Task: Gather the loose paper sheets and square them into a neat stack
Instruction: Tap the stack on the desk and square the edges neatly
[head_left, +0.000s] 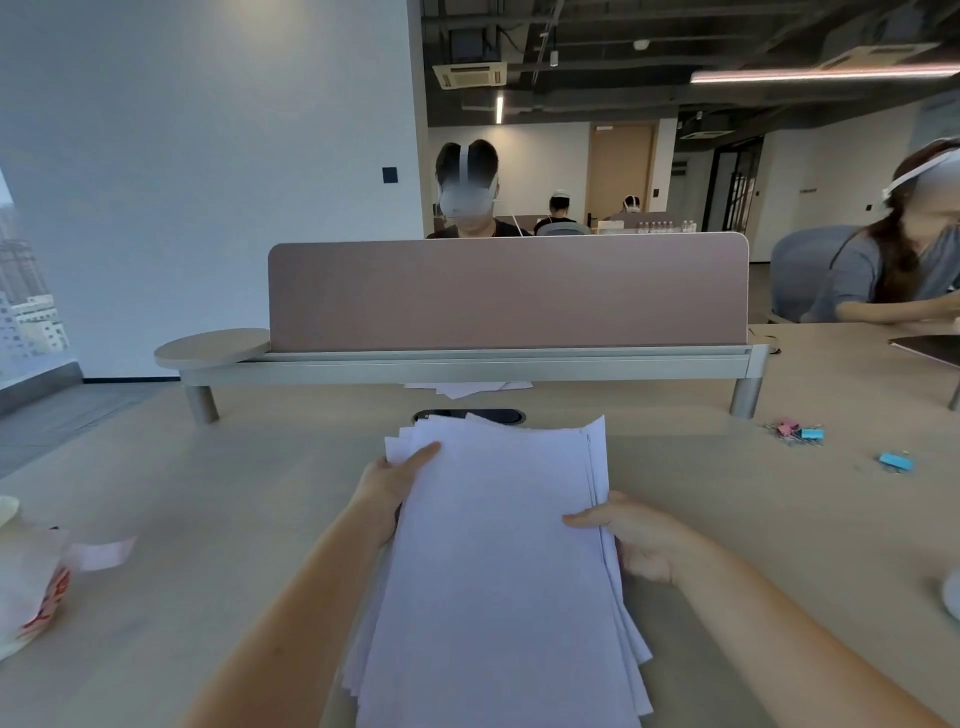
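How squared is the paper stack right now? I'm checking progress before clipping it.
Not squared. The paper stack is fanned, with sheet corners staggered at its far and near edges, while the left hand and right hand grip its sides.

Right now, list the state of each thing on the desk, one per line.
Paper sheets: gathered in one pile, edges fanned, not yet squared.
Left hand: grip on the pile's left edge.
Right hand: grip on the pile's right edge.
Binder clips: loose on the desk, unused.
Papers under the divider: lying apart, ungathered.
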